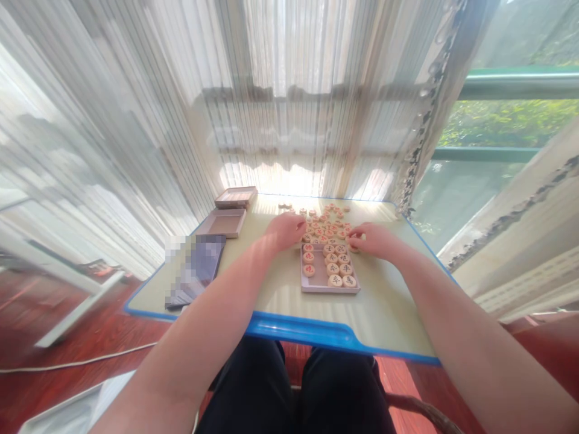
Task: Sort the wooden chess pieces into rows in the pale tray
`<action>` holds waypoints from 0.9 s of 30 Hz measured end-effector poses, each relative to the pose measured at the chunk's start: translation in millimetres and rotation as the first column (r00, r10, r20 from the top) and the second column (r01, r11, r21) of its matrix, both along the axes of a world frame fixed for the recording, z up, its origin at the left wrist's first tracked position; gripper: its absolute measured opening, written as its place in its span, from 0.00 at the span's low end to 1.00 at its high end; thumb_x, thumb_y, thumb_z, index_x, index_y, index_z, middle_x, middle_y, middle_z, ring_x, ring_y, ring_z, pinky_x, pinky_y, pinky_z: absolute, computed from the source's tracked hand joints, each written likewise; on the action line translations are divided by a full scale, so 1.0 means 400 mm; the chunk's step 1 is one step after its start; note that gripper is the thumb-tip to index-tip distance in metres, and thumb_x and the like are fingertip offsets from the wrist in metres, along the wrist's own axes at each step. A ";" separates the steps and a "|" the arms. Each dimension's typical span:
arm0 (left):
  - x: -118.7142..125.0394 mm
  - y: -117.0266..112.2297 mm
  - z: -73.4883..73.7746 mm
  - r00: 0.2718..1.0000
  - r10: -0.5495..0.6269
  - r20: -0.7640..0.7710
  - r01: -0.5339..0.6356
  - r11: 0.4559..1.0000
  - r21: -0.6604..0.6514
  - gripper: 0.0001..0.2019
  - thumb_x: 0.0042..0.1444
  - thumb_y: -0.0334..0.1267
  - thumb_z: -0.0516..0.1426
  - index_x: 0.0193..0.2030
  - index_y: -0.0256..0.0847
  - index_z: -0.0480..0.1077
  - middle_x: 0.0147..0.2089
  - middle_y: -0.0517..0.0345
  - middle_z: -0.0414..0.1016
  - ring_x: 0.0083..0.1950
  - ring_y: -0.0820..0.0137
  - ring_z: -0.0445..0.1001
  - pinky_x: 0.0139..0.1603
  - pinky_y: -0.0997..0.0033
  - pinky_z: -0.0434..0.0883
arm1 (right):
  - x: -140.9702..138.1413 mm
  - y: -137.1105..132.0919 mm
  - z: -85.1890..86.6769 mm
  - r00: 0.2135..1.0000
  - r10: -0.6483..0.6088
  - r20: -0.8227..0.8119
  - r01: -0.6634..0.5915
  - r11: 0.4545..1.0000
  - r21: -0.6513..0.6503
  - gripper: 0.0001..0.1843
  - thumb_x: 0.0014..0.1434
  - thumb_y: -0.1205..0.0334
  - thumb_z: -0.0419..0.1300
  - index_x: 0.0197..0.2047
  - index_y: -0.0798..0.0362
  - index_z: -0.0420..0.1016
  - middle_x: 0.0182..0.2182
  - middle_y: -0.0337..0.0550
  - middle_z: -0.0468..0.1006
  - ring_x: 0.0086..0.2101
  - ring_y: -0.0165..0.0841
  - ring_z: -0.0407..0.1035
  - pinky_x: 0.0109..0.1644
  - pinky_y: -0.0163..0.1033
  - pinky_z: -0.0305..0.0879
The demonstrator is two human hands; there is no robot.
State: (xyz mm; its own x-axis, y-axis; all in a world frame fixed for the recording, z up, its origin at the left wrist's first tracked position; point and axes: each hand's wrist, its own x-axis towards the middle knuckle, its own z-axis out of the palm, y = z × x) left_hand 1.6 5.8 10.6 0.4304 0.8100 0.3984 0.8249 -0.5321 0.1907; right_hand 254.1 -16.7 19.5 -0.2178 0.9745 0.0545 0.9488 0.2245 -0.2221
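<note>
A shallow grey tray (316,283) on the small table (384,313) holds several round wooden chess discs (335,269) marked in red or dark ink. More discs lie loose in a pile (326,226) just beyond it. My left hand (284,231) rests curled at the pile's left edge, fingers closed on something I cannot make out. At the tray's far right corner my right hand (373,239) has its fingers pinched at a disc there.
Two flat box parts (222,223) (236,196) lie at the table's far left, with a phone (203,265) nearer. The table has a blue rim (298,330). Sheer curtains hang close behind; a window is at the right. A cable (67,363) crosses the red floor.
</note>
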 end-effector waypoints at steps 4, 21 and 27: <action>-0.006 0.008 -0.007 1.000 0.013 0.002 -0.013 1.000 -0.022 0.16 0.55 0.40 0.46 0.26 0.41 0.72 0.28 0.54 0.74 0.32 0.67 0.69 0.33 0.69 0.61 | -0.019 -0.001 -0.006 0.998 0.000 0.056 -0.001 1.000 0.022 0.16 0.55 0.55 0.52 0.39 0.50 0.78 0.36 0.45 0.76 0.35 0.34 0.69 0.36 0.35 0.60; -0.006 0.001 -0.002 0.998 0.022 -0.058 -0.024 0.999 -0.027 0.17 0.56 0.42 0.45 0.27 0.40 0.71 0.29 0.55 0.74 0.31 0.68 0.67 0.31 0.71 0.58 | -0.011 0.000 -0.005 1.000 -0.018 0.000 0.018 0.999 0.051 0.18 0.51 0.55 0.56 0.43 0.49 0.78 0.43 0.45 0.75 0.40 0.39 0.69 0.41 0.37 0.62; -0.001 -0.006 0.003 0.999 0.028 -0.045 -0.030 0.999 -0.042 0.17 0.56 0.42 0.44 0.26 0.40 0.71 0.29 0.55 0.74 0.31 0.68 0.67 0.30 0.71 0.57 | -0.009 -0.010 0.004 1.000 0.020 0.000 -0.019 0.998 0.054 0.18 0.52 0.57 0.55 0.45 0.50 0.76 0.45 0.46 0.73 0.38 0.36 0.70 0.40 0.36 0.62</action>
